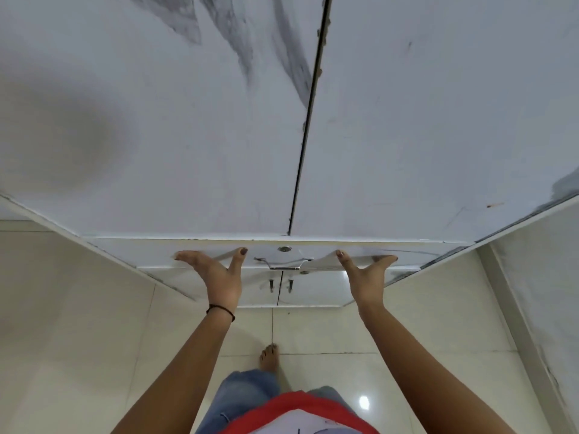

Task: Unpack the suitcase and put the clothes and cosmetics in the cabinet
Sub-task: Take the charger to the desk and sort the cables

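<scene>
A tall white cabinet with grey marble streaks fills the view; its two big doors [194,145] are closed, a dark gap between them. Below them sits a drawer front [313,255] with a round lock [284,249] and a metal handle [283,264]. My left hand [216,274] lies flat against the drawer front left of the handle, fingers spread. My right hand [365,274] lies flat against it right of the handle, fingers spread too. Neither hand holds anything. No suitcase, clothes or cosmetics are in view.
Under the drawer are two small lower doors [280,289] with short handles. The floor [94,324] is glossy cream tile. My bare foot [269,358] stands close to the cabinet base. A white wall panel [539,292] runs along the right.
</scene>
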